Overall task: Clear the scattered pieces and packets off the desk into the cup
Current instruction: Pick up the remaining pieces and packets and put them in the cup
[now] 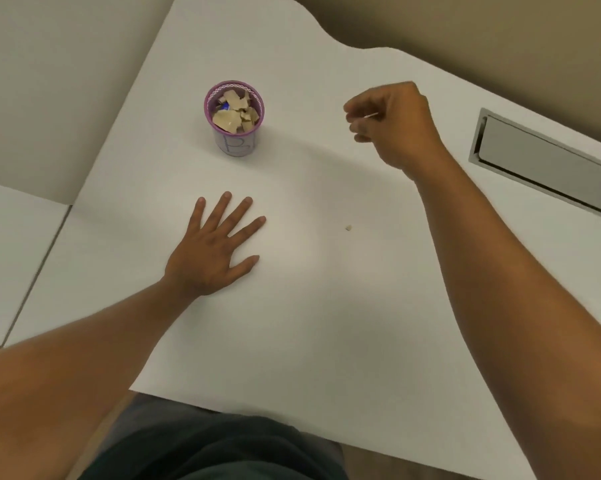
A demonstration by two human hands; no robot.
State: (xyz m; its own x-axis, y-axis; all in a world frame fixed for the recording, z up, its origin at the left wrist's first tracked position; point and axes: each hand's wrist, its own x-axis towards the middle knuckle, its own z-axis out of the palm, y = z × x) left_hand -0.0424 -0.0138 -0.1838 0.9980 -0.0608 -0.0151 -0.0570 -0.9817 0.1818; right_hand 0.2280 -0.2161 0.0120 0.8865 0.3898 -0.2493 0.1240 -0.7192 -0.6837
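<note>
A purple-rimmed cup (234, 119) stands on the white desk (309, 306), far left of centre, filled with several tan broken pieces and a bit of blue packet. My right hand (396, 126) hovers to the cup's right, above the desk, fingers pinched on a thin pale sliver (371, 115). My left hand (219, 244) lies flat on the desk with fingers spread, nearer than the cup, holding nothing. One tiny pale crumb (348, 228) lies on the desk between my two arms.
A grey metal cable flap (548, 164) is set into the desk at the right. A second white surface (12, 258) adjoins on the left across a seam. The desk's near edge runs above my dark-clothed lap (216, 448).
</note>
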